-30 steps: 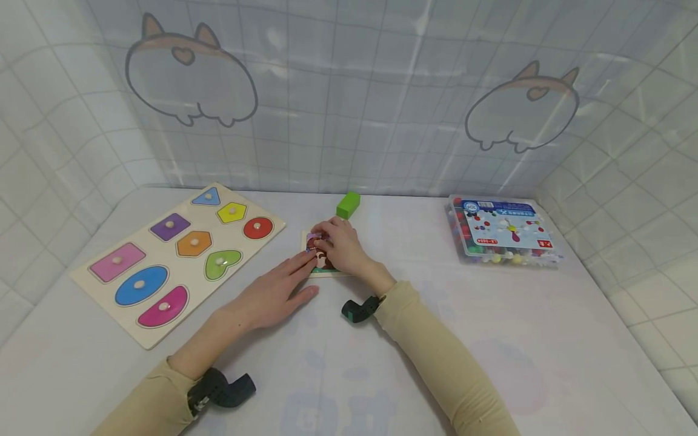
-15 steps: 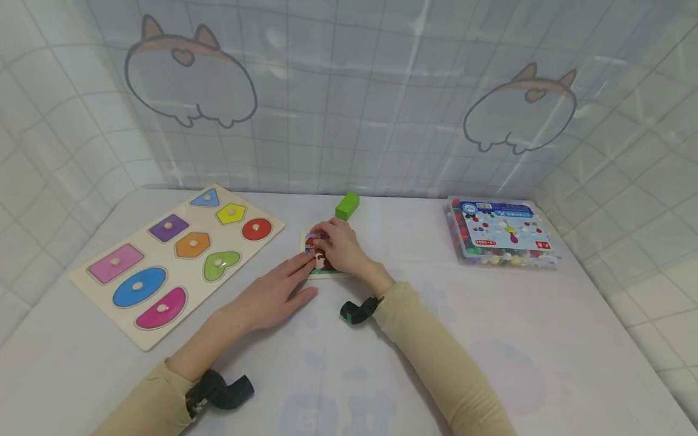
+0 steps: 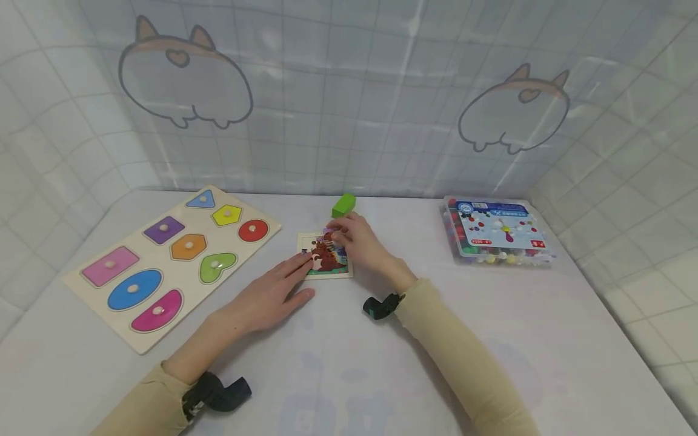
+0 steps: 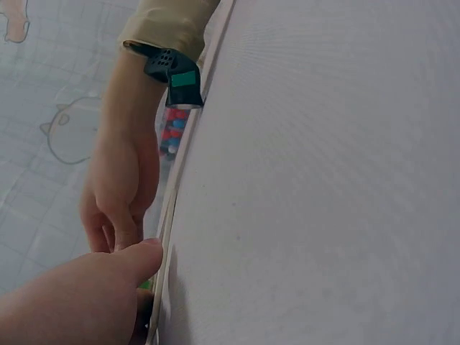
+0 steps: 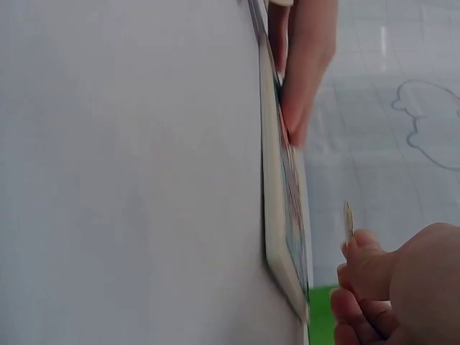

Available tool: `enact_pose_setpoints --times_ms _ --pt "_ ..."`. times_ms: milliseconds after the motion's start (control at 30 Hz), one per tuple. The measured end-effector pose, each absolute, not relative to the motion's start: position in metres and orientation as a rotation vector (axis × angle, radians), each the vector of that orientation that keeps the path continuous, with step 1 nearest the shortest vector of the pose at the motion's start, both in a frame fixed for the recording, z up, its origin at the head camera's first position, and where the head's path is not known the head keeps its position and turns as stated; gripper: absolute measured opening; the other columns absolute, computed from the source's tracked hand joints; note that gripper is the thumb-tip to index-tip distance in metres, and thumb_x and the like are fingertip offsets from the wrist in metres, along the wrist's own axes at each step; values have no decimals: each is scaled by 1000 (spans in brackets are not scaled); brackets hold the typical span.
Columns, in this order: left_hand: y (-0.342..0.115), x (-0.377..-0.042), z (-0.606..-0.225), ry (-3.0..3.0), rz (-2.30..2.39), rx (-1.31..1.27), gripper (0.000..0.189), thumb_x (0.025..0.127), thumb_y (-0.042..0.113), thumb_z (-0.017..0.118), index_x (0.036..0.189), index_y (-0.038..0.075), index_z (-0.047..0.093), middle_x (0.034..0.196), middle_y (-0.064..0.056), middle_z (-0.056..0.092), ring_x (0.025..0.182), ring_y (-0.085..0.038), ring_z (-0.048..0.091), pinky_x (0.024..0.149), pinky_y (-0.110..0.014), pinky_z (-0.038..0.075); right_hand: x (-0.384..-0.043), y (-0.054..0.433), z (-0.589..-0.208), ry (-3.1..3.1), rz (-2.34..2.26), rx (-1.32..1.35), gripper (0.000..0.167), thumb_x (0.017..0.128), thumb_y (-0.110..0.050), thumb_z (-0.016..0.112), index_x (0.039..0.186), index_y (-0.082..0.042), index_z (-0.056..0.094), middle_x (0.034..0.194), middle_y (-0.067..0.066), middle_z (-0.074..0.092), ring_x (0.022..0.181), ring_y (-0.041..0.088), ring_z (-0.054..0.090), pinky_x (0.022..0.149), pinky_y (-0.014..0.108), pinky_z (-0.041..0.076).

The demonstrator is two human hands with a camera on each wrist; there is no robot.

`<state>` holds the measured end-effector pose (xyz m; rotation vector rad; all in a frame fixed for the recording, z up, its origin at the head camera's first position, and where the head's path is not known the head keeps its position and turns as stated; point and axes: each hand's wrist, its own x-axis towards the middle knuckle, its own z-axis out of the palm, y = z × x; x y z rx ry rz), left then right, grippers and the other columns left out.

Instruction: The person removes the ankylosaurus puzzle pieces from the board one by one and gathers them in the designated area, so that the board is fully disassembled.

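Note:
A small wooden jigsaw puzzle (image 3: 330, 260) with a brown animal picture and a pale frame lies flat at the middle of the table. My left hand (image 3: 267, 295) rests its straight fingertips on the puzzle's left part, thumb apart on the near side. Just above the puzzle's far right corner, my right hand (image 3: 361, 243) pinches a thin puzzle piece (image 5: 348, 218) between thumb and fingers. In the right wrist view that piece stands edge-on, raised off the puzzle. From the left wrist camera, my left thumb (image 4: 147, 257) covers most of the puzzle.
A green block (image 3: 343, 206) lies just beyond the puzzle. At left is a wooden shape board (image 3: 188, 312) with several coloured knobbed pieces. A clear plastic case (image 3: 498, 230) of coloured parts stands at right. A patterned curtain (image 3: 349, 109) hangs behind the table.
My right hand has lifted off the puzzle and shifted right and slightly back, with a puzzle piece in its fingers. More of the picture shows. The left hand stays on the puzzle.

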<state>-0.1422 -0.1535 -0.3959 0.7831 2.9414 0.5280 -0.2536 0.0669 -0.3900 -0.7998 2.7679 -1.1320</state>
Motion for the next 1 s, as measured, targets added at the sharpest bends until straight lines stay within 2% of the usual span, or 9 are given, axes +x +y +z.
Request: enact_pose_setpoints --times_ms 533,1000 --pt "-154 -142 -396 2929 519 783 66 101 39 57 153 4 38 162 -13 32 150 -32 30 120 -50 30 -259 119 -391 2827 -1207 -692 28 99 -10 61 126 -4 66 119 13 58 112 28 56 100 42 47" --pt "-153 -143 -396 2932 532 777 68 99 41 60 153 5 39 162 -11 32 150 -32 30 119 -49 30 -263 138 -403 2834 -1189 -659 28 98 -9 63 125 -3 67 115 14 58 107 28 57 96 42 49"
